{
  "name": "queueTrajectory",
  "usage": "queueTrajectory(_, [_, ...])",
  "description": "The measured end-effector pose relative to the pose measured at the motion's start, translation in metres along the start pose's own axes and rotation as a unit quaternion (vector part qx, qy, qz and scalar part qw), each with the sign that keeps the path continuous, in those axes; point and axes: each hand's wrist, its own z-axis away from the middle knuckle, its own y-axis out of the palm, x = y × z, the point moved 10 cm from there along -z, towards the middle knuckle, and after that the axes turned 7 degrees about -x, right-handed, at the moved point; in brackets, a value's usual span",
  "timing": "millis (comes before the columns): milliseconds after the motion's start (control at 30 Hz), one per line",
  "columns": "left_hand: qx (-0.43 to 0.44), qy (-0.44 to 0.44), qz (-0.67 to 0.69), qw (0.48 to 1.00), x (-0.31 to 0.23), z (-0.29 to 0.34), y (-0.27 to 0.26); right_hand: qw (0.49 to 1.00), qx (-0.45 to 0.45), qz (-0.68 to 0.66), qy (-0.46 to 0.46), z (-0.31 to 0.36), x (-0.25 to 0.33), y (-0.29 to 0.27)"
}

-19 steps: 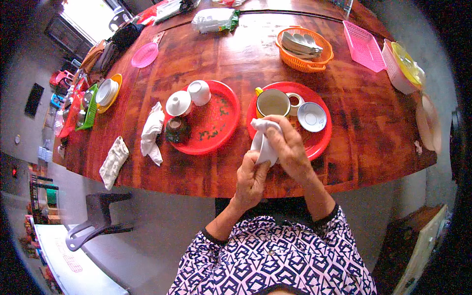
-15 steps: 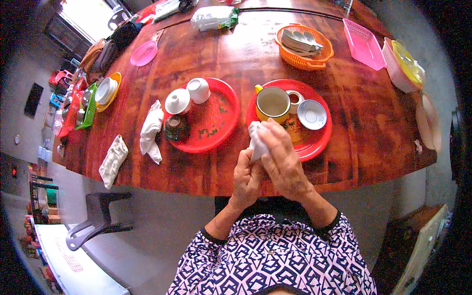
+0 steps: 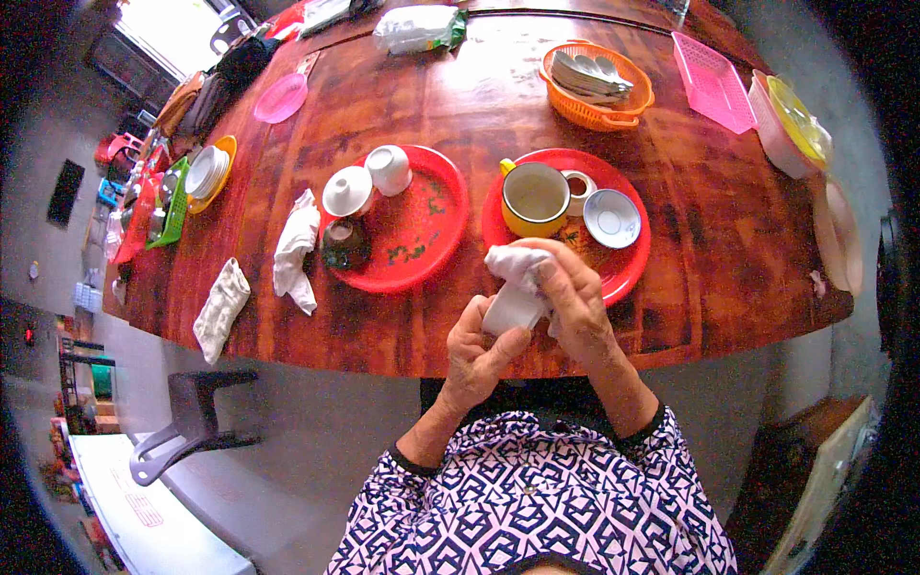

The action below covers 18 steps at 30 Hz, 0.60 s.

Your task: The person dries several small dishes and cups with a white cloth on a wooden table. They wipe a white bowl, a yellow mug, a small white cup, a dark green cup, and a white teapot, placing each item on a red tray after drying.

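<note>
Fingers of left hand (image 3: 482, 356): half curled, parted only as far as the white cup (image 3: 511, 314) pinched between thumb and fingertips. Fingers of right hand (image 3: 582, 309): bent closely over bunched white cloth (image 3: 518, 263), laid against far end of cup. Cup and cloth both held up over near edge of table (image 3: 383, 331), just short of near-left rim of right red tray (image 3: 632, 268).

Across table, left to right:

- Left edge: green basket (image 3: 172, 227), contents too small to tell; just beside, yellow plate (image 3: 230, 153) bearing stacked white saucers (image 3: 202, 172).
- Near-left edge: rumpled pale cloth (image 3: 221, 311), lying slantwise.
- Toward far-left edge: round pink strainer (image 3: 281, 98).
- Just off left rim of left red tray (image 3: 393, 216): crumpled white napkin (image 3: 296, 254).
- Left red tray: white knobbed vessel (image 3: 347, 192) and dark pot (image 3: 343, 244) at left rim; small white bowl (image 3: 388, 171), seemingly upturned, at far rim. Dark green flecks (image 3: 407, 254) on tray floor.
- Far edge: white packet (image 3: 414, 29), green at one end.
- Right red tray: yellow mug (image 3: 534, 226) near far-left rim, mouth upward; shallow blue-marked bowl (image 3: 611, 218) toward right rim.
- Beyond right red tray: orange basket (image 3: 594, 120) holding spoons (image 3: 592, 79).
- Toward right edge: pink rectangular basket (image 3: 714, 81); just beside, pale container (image 3: 781, 139), yellow on top.
</note>
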Motion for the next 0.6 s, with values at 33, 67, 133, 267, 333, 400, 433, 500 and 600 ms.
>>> queueTrajectory(33, [0.0, 0.0, 0.015, 1.0, 0.0, 0.0, -0.001, 0.994, -0.028, -0.088, 0.052, 0.0, -0.012, -0.005])
queueTrajectory(67, [-0.012, -0.015, 0.064, 0.998, 0.002, -0.003, -0.001, 0.991, -0.054, -0.104, 0.062, 0.003, -0.018, -0.009])
queueTrajectory(133, [-0.07, -0.029, 0.165, 0.983, 0.002, -0.008, -0.005, 0.993, -0.085, -0.069, -0.042, 0.008, -0.009, -0.004])
queueTrajectory(267, [-0.131, -0.087, 0.32, 0.934, 0.014, -0.019, -0.008, 0.943, -0.119, 0.194, -0.244, 0.031, 0.007, 0.004])
queueTrajectory(333, [-0.141, -0.115, 0.393, 0.901, 0.022, -0.022, -0.01, 0.896, -0.092, 0.283, -0.328, 0.045, 0.014, 0.02])
queueTrajectory(400, [-0.118, -0.161, 0.449, 0.871, 0.032, -0.022, -0.011, 0.87, -0.085, 0.307, -0.376, 0.055, 0.011, 0.026])
queueTrajectory(433, [-0.107, -0.184, 0.476, 0.853, 0.037, -0.02, -0.011, 0.855, -0.087, 0.33, -0.391, 0.059, 0.012, 0.03])
queueTrajectory(500, [-0.11, -0.185, 0.483, 0.849, 0.041, -0.019, -0.015, 0.821, -0.059, 0.378, -0.423, 0.065, 0.02, 0.036])
queueTrajectory(600, [-0.188, -0.177, 0.405, 0.877, 0.04, -0.014, -0.019, 0.784, -0.072, 0.427, -0.446, 0.063, 0.024, 0.02])
